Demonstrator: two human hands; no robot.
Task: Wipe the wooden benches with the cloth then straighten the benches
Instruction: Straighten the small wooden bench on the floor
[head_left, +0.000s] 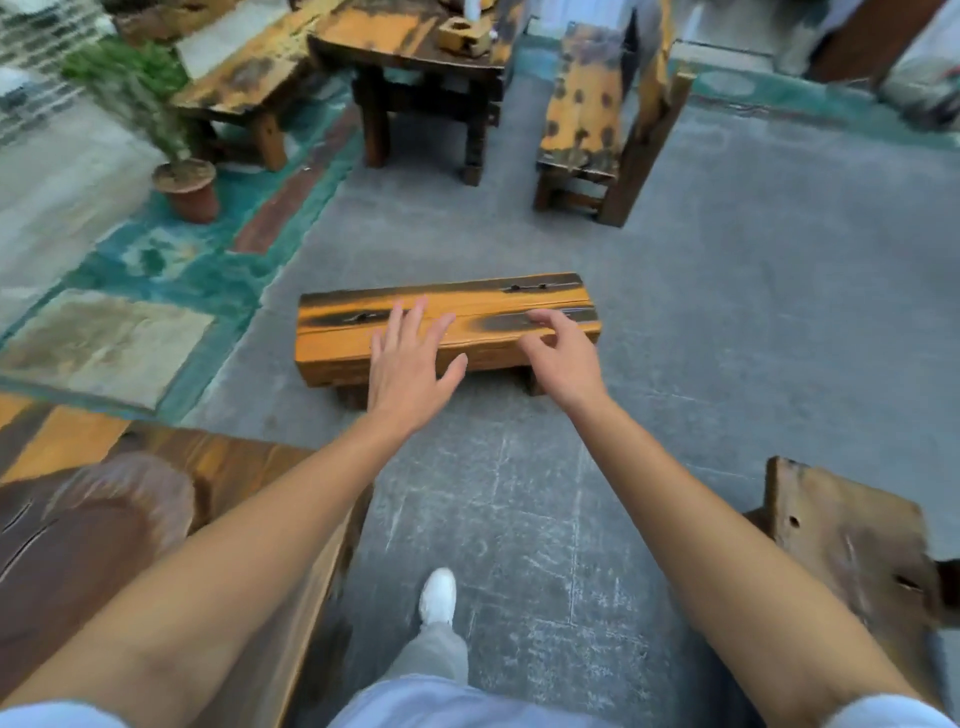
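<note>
A low orange-and-black wooden bench (337, 338) stands crosswise on the grey floor in front of me. Both my arms reach out toward it. My left hand (410, 364) is flat with the fingers spread, over the bench's near middle. My right hand (563, 353) hovers over the bench's right half with the fingers loosely curled and apart. Neither hand holds anything. No cloth is in view. Whether the hands touch the bench I cannot tell.
A dark wooden table (415, 47) stands at the back, with a bench (244, 83) to its left and a high-backed bench (592, 114) to its right. A potted plant (187, 187) sits at left. Wooden slabs flank me at near left (104, 519) and near right (852, 540).
</note>
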